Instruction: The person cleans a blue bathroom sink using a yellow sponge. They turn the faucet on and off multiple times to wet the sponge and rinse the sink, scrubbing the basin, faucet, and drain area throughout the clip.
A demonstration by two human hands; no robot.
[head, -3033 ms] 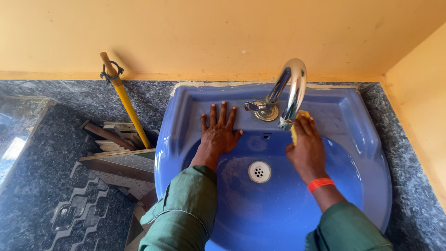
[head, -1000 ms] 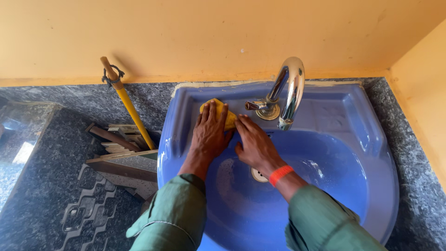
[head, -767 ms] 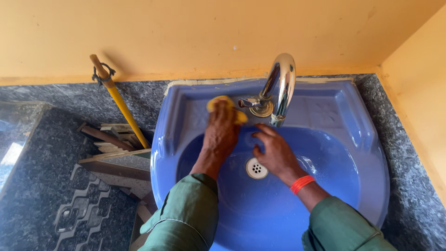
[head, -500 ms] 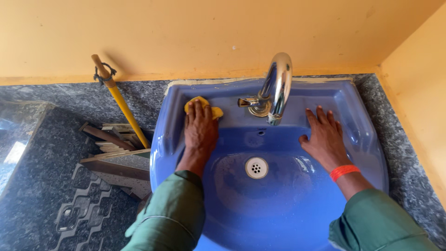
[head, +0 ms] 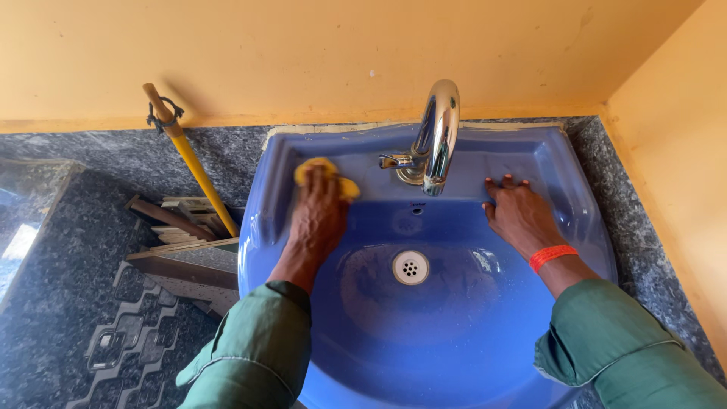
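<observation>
Palm of left hand [head: 316,216] is pressing the yellow sponge [head: 326,176] flat onto the blue sink [head: 587,220] ledge, left of the tap [head: 433,140], fingers closed over it; right hand [head: 521,216] is bracing empty, fingers spread, on the ledge opposite.

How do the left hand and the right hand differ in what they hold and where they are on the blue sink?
The left hand presses a yellow sponge on the back ledge, left of the chrome tap; the right hand holds nothing and rests flat, right of the tap. The left hand looks blurred; the right hand looks sharp. Only the right wrist bears an orange band. Both touch the blue sink and have green sleeves.
</observation>
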